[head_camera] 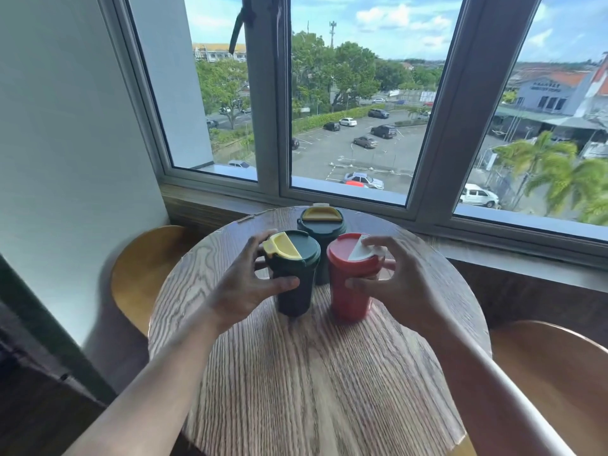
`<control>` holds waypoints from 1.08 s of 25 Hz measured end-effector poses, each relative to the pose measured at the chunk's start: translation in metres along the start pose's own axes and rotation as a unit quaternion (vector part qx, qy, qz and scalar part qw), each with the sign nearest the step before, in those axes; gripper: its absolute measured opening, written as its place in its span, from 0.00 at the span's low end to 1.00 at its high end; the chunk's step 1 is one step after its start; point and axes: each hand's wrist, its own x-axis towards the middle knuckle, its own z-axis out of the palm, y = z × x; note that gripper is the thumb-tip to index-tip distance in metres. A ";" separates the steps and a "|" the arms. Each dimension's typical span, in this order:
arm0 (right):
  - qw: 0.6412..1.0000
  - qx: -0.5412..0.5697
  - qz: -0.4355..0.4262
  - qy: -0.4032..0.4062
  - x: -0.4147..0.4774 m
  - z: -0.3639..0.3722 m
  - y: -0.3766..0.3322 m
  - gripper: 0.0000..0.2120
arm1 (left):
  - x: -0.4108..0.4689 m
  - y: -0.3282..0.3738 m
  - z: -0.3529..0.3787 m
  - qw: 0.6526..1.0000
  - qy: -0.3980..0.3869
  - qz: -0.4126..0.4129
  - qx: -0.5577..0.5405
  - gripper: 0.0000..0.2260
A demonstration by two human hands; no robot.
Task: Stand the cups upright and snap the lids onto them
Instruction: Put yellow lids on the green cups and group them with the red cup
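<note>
With your left hand [243,284] gripping the near green cup [293,279] and right hand [391,278] holding the red cup [350,291], press each lid's rim down evenly till it clicks.

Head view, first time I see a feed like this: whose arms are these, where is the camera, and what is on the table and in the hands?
No machine here: a person's bare arms, filmed by a wide-angle camera on their head, looking forward and down. On the round wooden table by a window stand three upright lidded cups. The left hand wraps the near dark green cup, which has a yellow flap on its lid. The right hand holds the red cup, fingers on its lid's white flap. A second green cup stands untouched behind them.
</note>
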 end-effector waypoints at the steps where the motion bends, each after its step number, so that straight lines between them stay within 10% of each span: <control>1: 1.000 -0.002 0.000 0.000 -0.001 0.002 0.000 0.33 | 0.000 -0.001 0.000 1.000 0.004 0.006 0.009 0.38; 27: 0.997 -0.050 -0.022 0.050 -0.011 0.011 0.006 0.32 | -0.002 -0.006 0.013 0.997 0.042 0.030 0.056 0.38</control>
